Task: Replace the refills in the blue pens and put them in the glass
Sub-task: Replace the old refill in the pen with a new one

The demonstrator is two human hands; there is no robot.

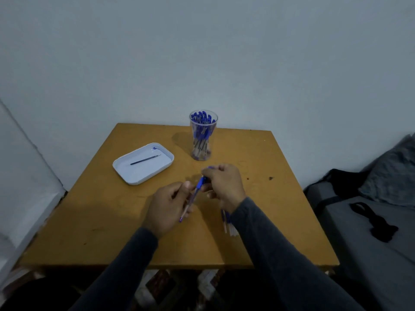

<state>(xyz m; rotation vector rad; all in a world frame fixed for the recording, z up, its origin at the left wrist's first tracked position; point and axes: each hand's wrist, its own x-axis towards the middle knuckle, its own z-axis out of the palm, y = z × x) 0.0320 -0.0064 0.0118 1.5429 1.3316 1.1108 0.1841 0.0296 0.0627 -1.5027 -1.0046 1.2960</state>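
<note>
Pen in hand: a blue pen point(195, 194) with a clear barrel is lying slantwise between the two hands, above the middle of the desk, its blue grip end pointing up toward the right hand and its lower tip sticking out below the left hand.
Left hand point(167, 206): it is gripping the clear barrel of the pen, fingers curled round it and the thumb pressing near the top.
Right hand point(222, 185): it is pinching the blue upper end of the pen with curled fingers; a small blue piece is showing above its knuckles, too blurred to name.
Glass point(203, 135): it is standing upright at the far side of the desk, well apart from the hands, and is holding many blue pens with their caps up.
Refills point(228, 222): a small bunch of thin whitish refills is lying on the desk just beside the right wrist, partly hidden by the sleeve.
Tray point(125, 173): a white tray is sitting on the left part of the desk, and a single dark refill point(145, 160) is lying inside it.
Desk point(112, 221): an ochre wooden top is carrying all of these things.
Sleeves: both forearms are wearing dark grey sleeves.
</note>
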